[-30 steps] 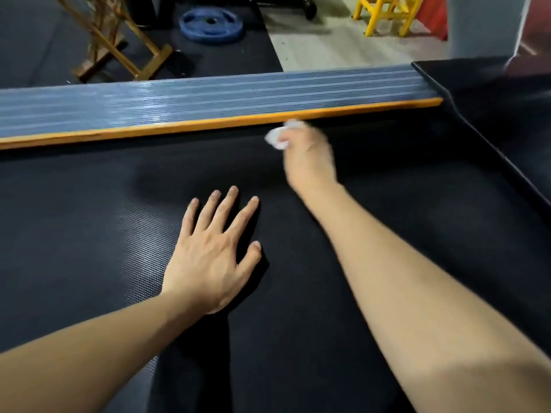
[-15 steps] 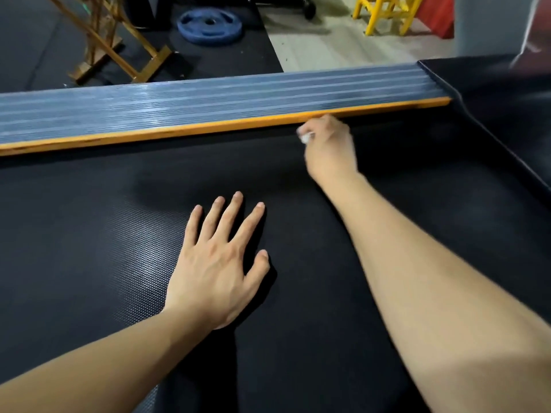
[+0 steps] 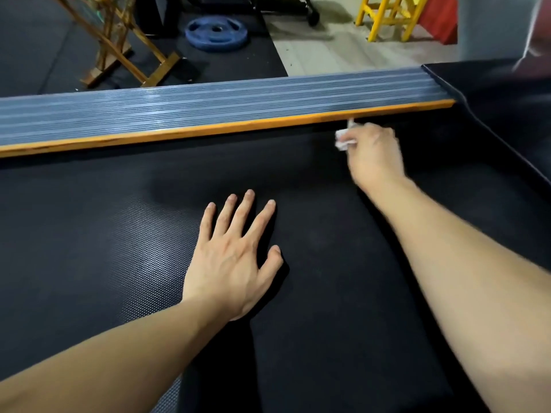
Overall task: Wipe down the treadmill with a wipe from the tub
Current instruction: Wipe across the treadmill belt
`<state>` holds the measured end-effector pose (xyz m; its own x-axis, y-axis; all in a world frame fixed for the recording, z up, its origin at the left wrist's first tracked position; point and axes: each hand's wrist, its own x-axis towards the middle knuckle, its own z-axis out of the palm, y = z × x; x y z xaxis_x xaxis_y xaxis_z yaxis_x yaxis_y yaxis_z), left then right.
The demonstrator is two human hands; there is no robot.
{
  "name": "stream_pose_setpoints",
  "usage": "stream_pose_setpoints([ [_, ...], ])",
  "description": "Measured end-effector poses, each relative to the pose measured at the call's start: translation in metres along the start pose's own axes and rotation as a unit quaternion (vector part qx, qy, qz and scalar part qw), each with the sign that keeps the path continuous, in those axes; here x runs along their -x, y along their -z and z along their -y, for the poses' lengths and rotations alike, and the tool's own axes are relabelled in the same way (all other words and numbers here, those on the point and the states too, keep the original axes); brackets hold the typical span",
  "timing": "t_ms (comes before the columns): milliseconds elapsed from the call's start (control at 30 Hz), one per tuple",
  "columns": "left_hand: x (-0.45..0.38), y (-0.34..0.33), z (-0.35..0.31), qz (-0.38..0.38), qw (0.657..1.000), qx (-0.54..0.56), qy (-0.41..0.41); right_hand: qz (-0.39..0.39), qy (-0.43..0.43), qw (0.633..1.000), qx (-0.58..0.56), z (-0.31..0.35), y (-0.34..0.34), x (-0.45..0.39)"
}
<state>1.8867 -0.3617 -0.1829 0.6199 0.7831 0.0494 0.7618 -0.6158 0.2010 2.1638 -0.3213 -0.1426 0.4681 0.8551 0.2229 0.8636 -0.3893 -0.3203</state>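
Note:
The treadmill's black textured belt (image 3: 89, 248) fills most of the view. Along its far side runs a ribbed grey side rail (image 3: 208, 105) with an orange edge strip (image 3: 226, 129). My right hand (image 3: 374, 153) grips a crumpled white wipe (image 3: 343, 140) on the belt, just below the orange strip near its right end. Only a small part of the wipe shows past the fingers. My left hand (image 3: 235, 257) rests flat on the middle of the belt, fingers spread. The tub is not in view.
Beyond the rail, on a dark floor mat, lie a blue weight plate (image 3: 216, 32) and a wooden folding frame (image 3: 119, 46). A yellow stool (image 3: 387, 16) stands on pale floor at the back right. A black treadmill cover (image 3: 492, 90) rises at the right.
My right hand has slid the wipe to the right along the belt beside the orange strip. My left hand has stayed flat in the same spot.

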Motion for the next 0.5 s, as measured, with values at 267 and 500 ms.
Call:
stream_pose_setpoints([
  [267,-0.001,-0.001,-0.002,-0.016,0.999,0.006,0.037,0.115,0.302,0.941,-0.096,0.073,-0.027,0.044],
  [500,-0.001,-0.001,-0.001,-0.002,0.999,-0.004,0.046,0.010,0.014,1.000,0.003,-0.019,0.006,0.027],
])
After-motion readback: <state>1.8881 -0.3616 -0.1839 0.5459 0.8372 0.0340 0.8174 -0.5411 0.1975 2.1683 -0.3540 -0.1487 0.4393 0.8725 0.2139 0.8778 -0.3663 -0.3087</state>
